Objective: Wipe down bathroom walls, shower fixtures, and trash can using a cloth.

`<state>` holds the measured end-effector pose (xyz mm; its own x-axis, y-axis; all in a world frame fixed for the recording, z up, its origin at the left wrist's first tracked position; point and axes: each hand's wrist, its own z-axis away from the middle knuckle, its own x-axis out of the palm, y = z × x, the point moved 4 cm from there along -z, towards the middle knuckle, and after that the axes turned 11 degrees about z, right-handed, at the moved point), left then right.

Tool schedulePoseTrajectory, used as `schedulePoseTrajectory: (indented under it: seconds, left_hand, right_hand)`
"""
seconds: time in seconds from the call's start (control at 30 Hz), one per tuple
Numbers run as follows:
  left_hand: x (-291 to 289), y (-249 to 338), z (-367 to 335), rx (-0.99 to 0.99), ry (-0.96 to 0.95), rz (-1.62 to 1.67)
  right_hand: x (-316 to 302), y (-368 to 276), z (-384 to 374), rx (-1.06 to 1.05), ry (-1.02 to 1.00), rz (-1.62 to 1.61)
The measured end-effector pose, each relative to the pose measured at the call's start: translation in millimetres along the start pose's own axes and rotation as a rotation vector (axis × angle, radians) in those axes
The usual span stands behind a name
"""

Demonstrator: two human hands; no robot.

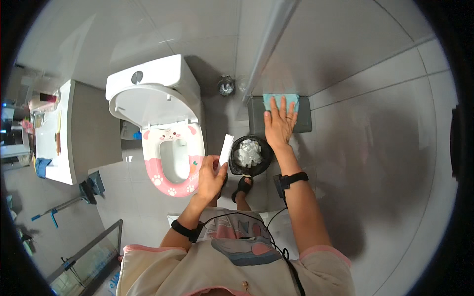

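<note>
My left hand (211, 176) pinches a narrow white strip (227, 149), which looks like folded paper. It is held upright between the toilet and the waste bin. My right hand (280, 123) lies flat with its fingers stretched over a light blue cloth (295, 102). That cloth rests along the far edge of a grey ledge (305, 121) by the wall, partly hidden under my fingers. Just left of my right hand stands a round waste bin (269, 155) lined with a black bag, with crumpled white paper (248, 153) inside.
A white toilet (192, 79) with its lid raised and a pink-and-white seat cover (154, 170) stands at left. Beyond it is a white-topped cabinet (96, 130). A blue-handled broom (69, 204) lies farther left. A floor drain (226, 86) sits behind the bin. A grey partition edge (269, 44) rises at the back.
</note>
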<state>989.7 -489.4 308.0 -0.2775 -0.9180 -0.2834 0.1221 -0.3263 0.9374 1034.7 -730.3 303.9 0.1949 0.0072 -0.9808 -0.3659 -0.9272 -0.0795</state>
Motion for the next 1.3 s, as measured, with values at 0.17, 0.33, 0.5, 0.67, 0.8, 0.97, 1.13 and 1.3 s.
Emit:
schedulePoseTrajectory:
  seconds: [0.17,0.33,0.5,0.67,0.8,0.97,1.13,1.3]
  left_hand:
    - [-3,-1,6,-0.017,0.054,0.033]
    - [-2,3,2,0.024,0.038,0.020]
    - [5,7,-9,0.040,-0.026,0.008]
    - [26,23,-36,0.194,-0.061,-0.026]
    - [60,59,-79,0.416,-0.102,-0.081]
    - [107,89,-120,0.662,-0.237,-0.286]
    - [136,92,-137,0.818,-0.274,-0.511]
    - [132,94,-134,0.758,-0.283,-0.529]
  right_hand:
    - [-6,-27,24,-0.201,-0.038,-0.019]
    - [-4,4,26,-0.212,-0.018,-0.015]
    - [-2,56,-1,0.016,0.053,0.065]
    - [19,41,31,0.246,0.195,0.029]
    - [36,7,43,0.717,0.464,-0.428]
    - [90,-46,69,0.964,0.354,-1.580]
    - [82,-42,71,1.182,0.113,-2.240]
    - [80,24,57,1.293,0.292,-2.028]
